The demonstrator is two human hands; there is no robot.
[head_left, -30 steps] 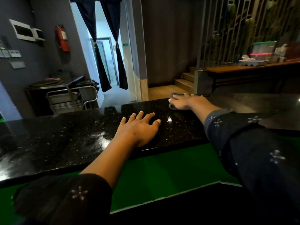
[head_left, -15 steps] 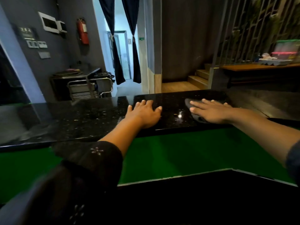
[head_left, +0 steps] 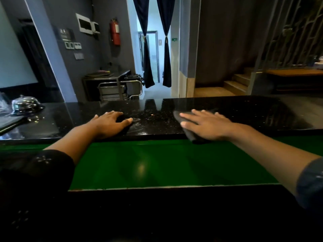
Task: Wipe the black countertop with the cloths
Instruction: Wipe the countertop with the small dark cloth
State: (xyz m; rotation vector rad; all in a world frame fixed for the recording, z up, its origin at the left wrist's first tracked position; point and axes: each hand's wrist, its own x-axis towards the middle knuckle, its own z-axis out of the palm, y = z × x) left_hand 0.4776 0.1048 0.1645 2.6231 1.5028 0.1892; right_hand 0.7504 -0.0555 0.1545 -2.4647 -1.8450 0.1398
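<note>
The black speckled countertop (head_left: 244, 112) runs across the middle of the view, with wet streaks near its centre. My left hand (head_left: 108, 124) lies on it near the front edge. Its fingers and thumb curl over a bunched black cloth (head_left: 122, 118) that is barely distinct from the stone. My right hand (head_left: 208, 125) presses flat, fingers straight and pointing left, on a dark grey cloth (head_left: 189, 132). That cloth overhangs the countertop's front edge a little. The two hands are roughly a hand's length apart.
A silver call bell (head_left: 26, 104) and a dark folder (head_left: 9, 123) sit on the countertop's far left. A lower green surface (head_left: 157, 163) lies between me and the counter. Behind the counter are a metal trolley (head_left: 120, 89), a curtained doorway and wooden stairs (head_left: 236, 84).
My right hand has drawn the grey cloth from the far edge to the near edge of the countertop. My left hand's fingers, spread flat before, now curl over the black cloth. The view has swung left.
</note>
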